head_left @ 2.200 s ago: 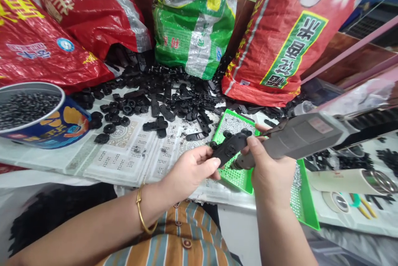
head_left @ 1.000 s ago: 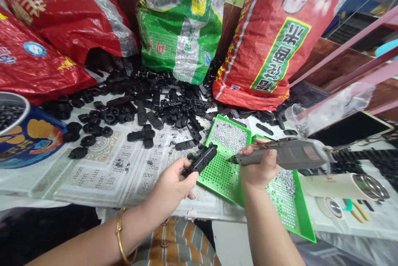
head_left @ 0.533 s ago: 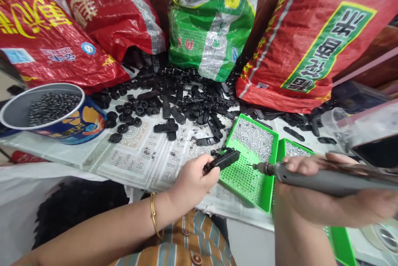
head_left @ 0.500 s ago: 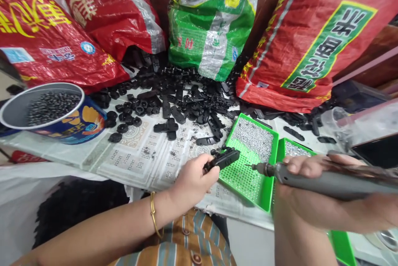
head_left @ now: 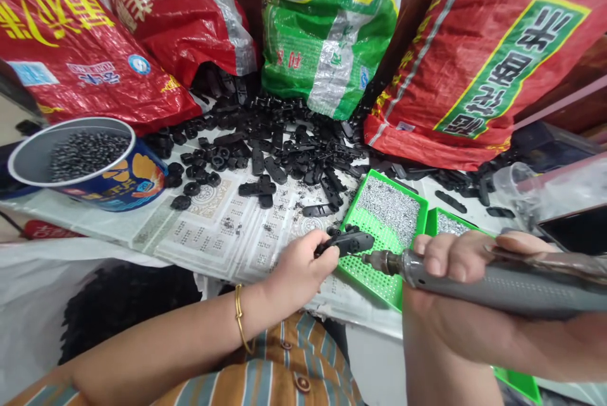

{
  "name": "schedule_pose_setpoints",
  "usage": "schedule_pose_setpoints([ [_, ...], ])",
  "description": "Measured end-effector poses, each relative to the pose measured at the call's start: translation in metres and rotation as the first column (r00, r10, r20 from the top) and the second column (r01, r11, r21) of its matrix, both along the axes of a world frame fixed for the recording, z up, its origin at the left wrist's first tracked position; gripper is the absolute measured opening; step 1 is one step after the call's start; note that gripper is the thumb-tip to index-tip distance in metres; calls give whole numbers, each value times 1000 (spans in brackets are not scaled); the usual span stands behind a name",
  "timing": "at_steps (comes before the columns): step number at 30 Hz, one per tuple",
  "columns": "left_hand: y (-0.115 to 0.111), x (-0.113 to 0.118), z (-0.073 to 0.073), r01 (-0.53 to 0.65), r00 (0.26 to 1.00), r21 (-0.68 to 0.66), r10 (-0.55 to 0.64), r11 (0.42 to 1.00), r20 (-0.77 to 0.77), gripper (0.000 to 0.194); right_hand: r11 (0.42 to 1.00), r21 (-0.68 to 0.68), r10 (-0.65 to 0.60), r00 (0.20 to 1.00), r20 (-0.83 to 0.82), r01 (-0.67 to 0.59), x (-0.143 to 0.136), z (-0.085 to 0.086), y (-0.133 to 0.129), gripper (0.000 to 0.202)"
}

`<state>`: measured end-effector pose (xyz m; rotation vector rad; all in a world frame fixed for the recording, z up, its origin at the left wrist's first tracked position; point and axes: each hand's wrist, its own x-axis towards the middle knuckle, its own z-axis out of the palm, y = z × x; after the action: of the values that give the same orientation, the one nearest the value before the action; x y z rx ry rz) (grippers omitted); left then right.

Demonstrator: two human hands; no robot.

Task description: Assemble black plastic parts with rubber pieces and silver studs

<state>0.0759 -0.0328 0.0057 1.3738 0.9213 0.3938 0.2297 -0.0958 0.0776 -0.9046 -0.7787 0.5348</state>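
Note:
Pinched between the thumb and fingers of my left hand [head_left: 303,267] is a black plastic part [head_left: 349,242], long and narrow with small round bits along its upper side. My right hand [head_left: 474,292] wraps around a grey electric screwdriver [head_left: 497,279], its bit pointing left, close to the black part's lower edge. Whether the tip touches the part I cannot tell. Beneath both lies a green perforated tray [head_left: 379,276] with small silvery screws [head_left: 389,207] heaped at its far end. A second green tray [head_left: 432,222] with similar screws is partly hidden behind my right hand.
Loose black plastic parts [head_left: 303,153] spread across the back of the table [head_left: 227,235]. A blue tub [head_left: 128,181] of small dark pieces stands at left. Red sacks [head_left: 95,45] [head_left: 455,90] and a green sack [head_left: 322,45] line the back. A clear plastic cup [head_left: 512,184] is at right.
The screwdriver has moved left, bringing its bit from over the tray to beside the black part. The part has shifted slightly right and turned a little in my left hand. The view has also shifted slightly.

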Motion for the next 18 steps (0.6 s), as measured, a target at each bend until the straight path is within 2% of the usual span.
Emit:
schedule_pose_setpoints([
  [2, -1, 0, 0, 31, 999, -124, -27, 992, 35, 13, 1000, 23, 13, 999, 39, -14, -3, 2, 1, 53],
  [4, -2, 0, -1, 27, 998, -177, -16, 984, 62, 11, 1000, 26, 9, 998, 55, -10, -6, 4, 3, 51],
  [10, -3, -3, -1, 16, 999, -30, -15, 999, 32, 16, 998, 12, -58, 997, 55, 58, -16, 5, 8, 49],
  [15, -3, -3, 0, 17, 998, -139, -8, 990, 61, 19, 999, -2, -36, 998, 45, 36, -17, 6, 9, 47],
  [18, -4, -3, -3, 26, 997, -157, -15, 987, 74, 20, 999, -15, -40, 999, 18, 41, -18, 8, 10, 46],
])
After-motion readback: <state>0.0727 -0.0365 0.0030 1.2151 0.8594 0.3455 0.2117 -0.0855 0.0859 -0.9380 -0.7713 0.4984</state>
